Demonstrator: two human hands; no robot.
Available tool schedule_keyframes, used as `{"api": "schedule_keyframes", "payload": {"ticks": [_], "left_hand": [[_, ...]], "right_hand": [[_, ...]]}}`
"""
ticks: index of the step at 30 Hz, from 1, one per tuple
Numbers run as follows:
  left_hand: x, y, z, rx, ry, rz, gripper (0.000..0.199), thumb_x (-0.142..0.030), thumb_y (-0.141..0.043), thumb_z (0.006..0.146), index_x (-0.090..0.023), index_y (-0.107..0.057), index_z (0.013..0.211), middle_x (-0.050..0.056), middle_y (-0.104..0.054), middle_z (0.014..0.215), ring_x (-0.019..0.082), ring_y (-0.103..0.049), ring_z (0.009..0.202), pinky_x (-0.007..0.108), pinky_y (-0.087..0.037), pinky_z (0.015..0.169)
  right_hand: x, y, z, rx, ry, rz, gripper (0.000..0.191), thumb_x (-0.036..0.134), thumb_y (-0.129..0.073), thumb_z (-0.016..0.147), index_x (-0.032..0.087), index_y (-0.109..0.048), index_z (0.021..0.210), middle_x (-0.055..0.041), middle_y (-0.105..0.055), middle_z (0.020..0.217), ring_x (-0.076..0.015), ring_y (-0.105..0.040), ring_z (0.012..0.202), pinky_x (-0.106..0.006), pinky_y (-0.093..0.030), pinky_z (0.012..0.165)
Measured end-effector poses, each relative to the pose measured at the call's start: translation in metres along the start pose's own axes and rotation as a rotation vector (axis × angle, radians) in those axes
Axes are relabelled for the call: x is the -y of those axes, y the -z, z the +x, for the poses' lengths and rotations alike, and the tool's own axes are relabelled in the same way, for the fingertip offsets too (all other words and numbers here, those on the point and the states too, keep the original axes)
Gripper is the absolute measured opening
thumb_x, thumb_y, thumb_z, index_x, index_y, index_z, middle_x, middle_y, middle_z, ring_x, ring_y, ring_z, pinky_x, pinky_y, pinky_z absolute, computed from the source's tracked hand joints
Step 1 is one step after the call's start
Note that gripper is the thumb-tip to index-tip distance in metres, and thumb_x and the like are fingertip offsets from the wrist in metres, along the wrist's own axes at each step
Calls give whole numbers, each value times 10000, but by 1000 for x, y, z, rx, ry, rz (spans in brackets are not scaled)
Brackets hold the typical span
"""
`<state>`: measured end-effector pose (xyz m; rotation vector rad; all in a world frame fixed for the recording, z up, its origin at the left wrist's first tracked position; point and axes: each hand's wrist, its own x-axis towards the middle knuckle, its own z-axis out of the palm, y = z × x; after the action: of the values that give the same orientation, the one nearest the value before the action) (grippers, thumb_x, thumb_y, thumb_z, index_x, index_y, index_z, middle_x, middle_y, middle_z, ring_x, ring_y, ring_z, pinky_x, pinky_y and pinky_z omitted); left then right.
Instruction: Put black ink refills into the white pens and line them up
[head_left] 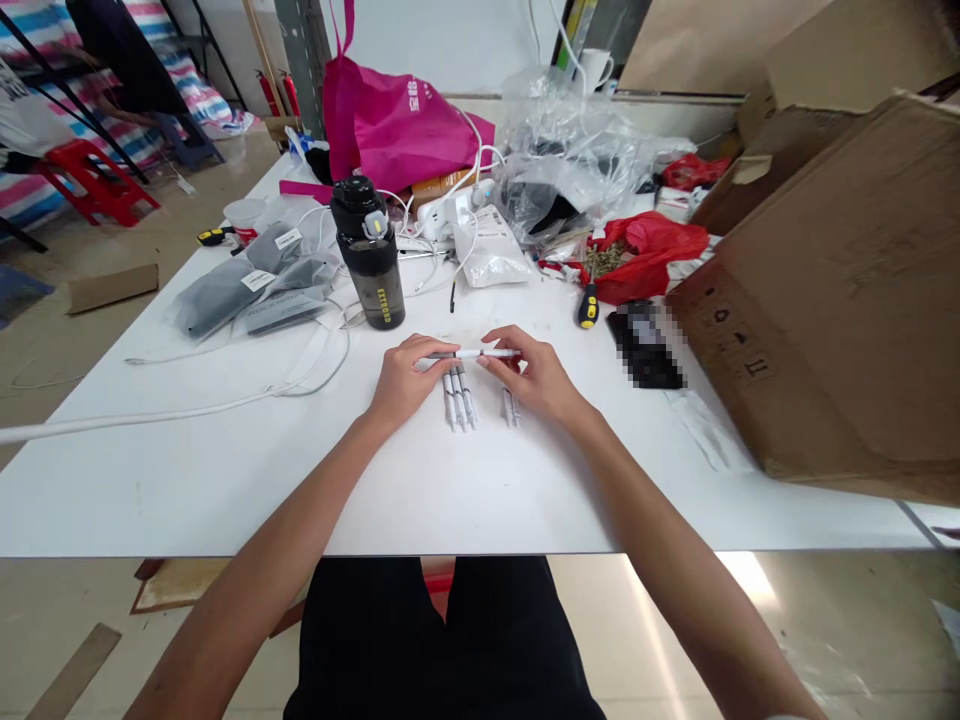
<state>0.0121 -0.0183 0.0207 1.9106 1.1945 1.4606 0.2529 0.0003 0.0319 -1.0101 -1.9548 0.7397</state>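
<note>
Red plastic is catching our eye at the far left, where a stool (97, 178) is standing on the floor (202, 205). On the white table (187, 480), a thick white cable (150, 420) is running in from the left edge, and labelled grey packets (214, 297) are lying in a loose pile beyond it. A black water bottle (373, 265) is standing upright beside them, and behind it a magenta bag (409, 125) is slumping over.

Near the middle, our left hand (401, 380) is gripping one end of a white pen (470, 353) between thumb and fingers. We are holding this pen level, just above a row of white pens (460, 400) that are lying side by side on the table. Our right hand (529, 372) is pinching the other end with its fingers, and a smaller cluster of pens (511, 408) is lying just beside it, partly hidden from us.

Farther right, a yellow-and-black screwdriver (589, 308) is lying with its shaft reaching towards a red plastic bag (660, 250). A pixelated black object (645, 345) is resting next to a large cardboard box (840, 300), which is filling the right side.
</note>
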Motion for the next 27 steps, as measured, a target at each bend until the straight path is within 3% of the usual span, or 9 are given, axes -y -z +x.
{"api": "schedule_keyframes", "payload": {"ticks": [4, 9, 11, 15, 18, 20, 24, 27], "left_hand": [[-4, 0, 0, -28, 114, -49, 195, -329, -903, 882, -259, -890, 1063, 73, -842, 1039, 218, -771, 945, 367, -630, 875], [-8, -1, -1, -3, 128, -81, 199, -333, -909, 871, -259, -893, 1055, 72, -844, 1045, 215, -768, 951, 365, -621, 912], [-9, -2, 0, -4, 144, -89, 205, -348, -900, 878, -256, -895, 1062, 73, -849, 1047, 215, -763, 957, 361, -612, 910], [-8, -2, 1, -7, 215, -132, 216, -394, -885, 886, -251, -900, 1048, 64, -868, 1059, 222, -759, 960, 364, -600, 917], [-9, -3, 2, 32, 250, -220, 209, -414, -885, 880, -247, -902, 1004, 57, -869, 990, 226, -769, 915, 367, -607, 882], [-10, -4, 2, 63, 265, -274, 219, -426, -882, 882, -239, -901, 995, 59, -863, 938, 229, -777, 883, 370, -615, 853], [-14, -6, 1, 46, 265, -265, 238, -425, -931, 827, -245, -904, 980, 58, -864, 951, 236, -782, 884, 382, -629, 859], [-17, -6, 0, 47, 281, -289, 262, -457, -913, 852, -235, -899, 991, 66, -862, 944, 241, -796, 885, 391, -636, 880]], "right_hand": [[3, -1, 2, -56, -35, 239, 409, 623, -789, 955, 250, -762, 1121, -36, -770, 947, -200, -720, 815, -340, -567, 737], [6, -1, 3, -108, -193, 306, 508, 700, -812, 902, 208, -725, 808, 11, -612, 616, -135, -546, 554, -285, -435, 523], [7, -1, 5, -134, -171, 336, 479, 683, -851, 873, 215, -754, 909, -13, -693, 739, -146, -609, 632, -280, -472, 546], [11, -2, 8, -151, -36, 478, 561, 602, -920, 834, 298, -740, 1269, -77, -787, 1219, -221, -750, 1002, -330, -620, 729], [15, -3, 8, -158, 13, 555, 436, 574, -861, 914, 308, -743, 1238, -83, -794, 1294, -251, -753, 1149, -400, -651, 885], [15, -4, 8, -189, -5, 566, 384, 577, -859, 918, 291, -748, 1149, -76, -813, 1225, -252, -764, 1113, -427, -652, 927], [11, -6, 8, -299, -88, 527, 438, 624, -925, 822, 265, -699, 929, -16, -757, 867, -193, -719, 779, -377, -648, 776], [11, -7, 8, -271, -74, 552, 482, 646, -925, 810, 284, -693, 1028, -28, -780, 1001, -205, -753, 913, -366, -652, 836]]}}
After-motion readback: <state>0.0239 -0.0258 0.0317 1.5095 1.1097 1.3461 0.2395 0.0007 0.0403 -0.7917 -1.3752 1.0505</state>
